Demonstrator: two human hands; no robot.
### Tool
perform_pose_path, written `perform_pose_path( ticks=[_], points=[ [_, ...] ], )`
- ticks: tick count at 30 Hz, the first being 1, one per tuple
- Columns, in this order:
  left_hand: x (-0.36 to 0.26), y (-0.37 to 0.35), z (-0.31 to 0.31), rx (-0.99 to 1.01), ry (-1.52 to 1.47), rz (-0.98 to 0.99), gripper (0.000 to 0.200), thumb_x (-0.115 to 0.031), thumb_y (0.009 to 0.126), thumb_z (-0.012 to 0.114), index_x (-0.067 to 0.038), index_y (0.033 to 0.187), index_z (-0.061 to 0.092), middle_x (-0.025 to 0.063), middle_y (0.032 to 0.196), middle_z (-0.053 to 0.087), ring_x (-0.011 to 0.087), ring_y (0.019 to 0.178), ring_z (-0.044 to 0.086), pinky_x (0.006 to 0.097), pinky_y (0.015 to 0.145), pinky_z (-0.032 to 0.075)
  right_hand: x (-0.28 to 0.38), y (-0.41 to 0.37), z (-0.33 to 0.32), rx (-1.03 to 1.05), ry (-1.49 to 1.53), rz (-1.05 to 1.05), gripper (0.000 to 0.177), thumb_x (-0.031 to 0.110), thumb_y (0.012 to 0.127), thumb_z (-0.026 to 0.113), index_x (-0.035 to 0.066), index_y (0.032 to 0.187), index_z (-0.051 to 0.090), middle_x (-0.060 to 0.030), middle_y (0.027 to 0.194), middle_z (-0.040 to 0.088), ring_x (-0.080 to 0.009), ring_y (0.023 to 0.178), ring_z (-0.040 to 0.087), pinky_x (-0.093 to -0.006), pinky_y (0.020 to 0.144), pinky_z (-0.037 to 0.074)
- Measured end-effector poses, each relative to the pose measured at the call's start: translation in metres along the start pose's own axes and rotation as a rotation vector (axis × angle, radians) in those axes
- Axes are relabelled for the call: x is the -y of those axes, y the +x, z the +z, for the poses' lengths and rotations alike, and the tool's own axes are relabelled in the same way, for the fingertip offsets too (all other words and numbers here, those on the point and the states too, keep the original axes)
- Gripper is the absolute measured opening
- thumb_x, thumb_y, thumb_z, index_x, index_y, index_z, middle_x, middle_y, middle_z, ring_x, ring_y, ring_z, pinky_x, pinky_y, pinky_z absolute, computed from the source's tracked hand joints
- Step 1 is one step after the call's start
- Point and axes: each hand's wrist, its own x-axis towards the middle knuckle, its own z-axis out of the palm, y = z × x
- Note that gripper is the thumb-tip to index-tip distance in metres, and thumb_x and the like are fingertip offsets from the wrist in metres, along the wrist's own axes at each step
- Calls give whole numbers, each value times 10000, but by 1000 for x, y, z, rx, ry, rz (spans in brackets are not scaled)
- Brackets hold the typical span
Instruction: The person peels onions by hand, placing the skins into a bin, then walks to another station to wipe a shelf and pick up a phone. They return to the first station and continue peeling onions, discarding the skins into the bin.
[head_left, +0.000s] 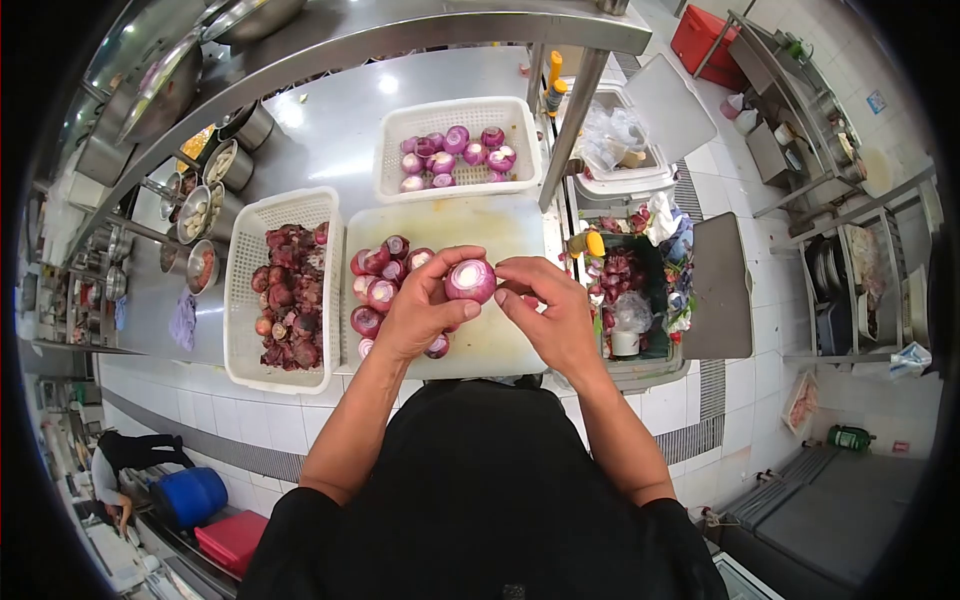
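A red onion (470,281) with a pale cut end is gripped in the fingers of my left hand (432,310). The thumb and forefinger of my right hand (552,312) pinch at the onion's right edge, on its skin; a reddish bit shows behind these fingers. Below both hands lies a pale cutting board (495,345). Several trimmed red onions (380,293) are heaped on its left side, partly hidden by my left hand. Beyond the board, a white basket (385,150) contains peeled purple onions (457,139).
Left of the board, a white basket (237,300) holds dark unpeeled onions. A bin (645,375) with onion skins and scraps stands at the right, beside a steel shelf post (575,125). Metal pots (207,215) line the counter's left. Another person (115,465) works at lower left.
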Motion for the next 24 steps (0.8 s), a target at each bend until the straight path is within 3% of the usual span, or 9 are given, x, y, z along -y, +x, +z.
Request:
perform_pose_path(
  ticks=[3,7,11,13,15,22,24],
  points=[
    [-4,0,9,41,-32,123,637,-56,799,737,-28,1379,474,66,1273,565,140,1135,573,255,897,494,8,1,-4,13,-48,-14,301,14,848,701,2,1147,666,-120,1127,672,-176,890,703,-266,762,540],
    [-5,3,7,96,-98,99,626,-61,801,736,-13,1372,484,74,1287,559,144,1160,565,254,912,485,8,3,-6,10,-51,-72,310,-2,824,702,2,1133,671,-125,1123,683,-172,860,708,-265,721,532],
    [-5,4,5,65,-17,87,620,-66,802,742,-18,1370,497,51,1213,596,102,1055,586,214,784,490,11,4,-8,25,-112,-66,324,-7,809,695,10,1132,674,-117,1094,696,-161,850,707,-265,689,522],
    [-4,4,5,50,24,56,617,-64,802,744,-21,1368,503,40,1181,611,85,1010,592,197,729,485,14,3,-9,42,-162,-30,327,37,810,689,40,1137,669,-130,1076,701,-236,872,722,-327,761,573],
    [-8,4,10,25,89,81,605,-64,800,753,-28,1356,519,21,1129,629,61,935,591,178,647,457,15,3,-8,33,-173,-28,333,36,805,689,40,1137,671,-130,1069,704,-237,875,723,-329,763,574],
    [-10,2,9,27,108,75,599,-60,801,759,-15,1351,524,40,1171,622,75,979,589,191,688,468,12,3,-2,-71,-249,-104,319,14,764,683,35,1082,690,-132,1014,711,-257,856,715,-337,757,572],
    [-10,4,11,55,75,112,607,-61,802,762,-9,1356,518,63,1226,607,97,1019,589,223,782,494,7,2,-2,-105,-275,-128,304,6,762,677,33,1065,694,-134,995,708,-263,839,709,-342,735,568]
  ],
)
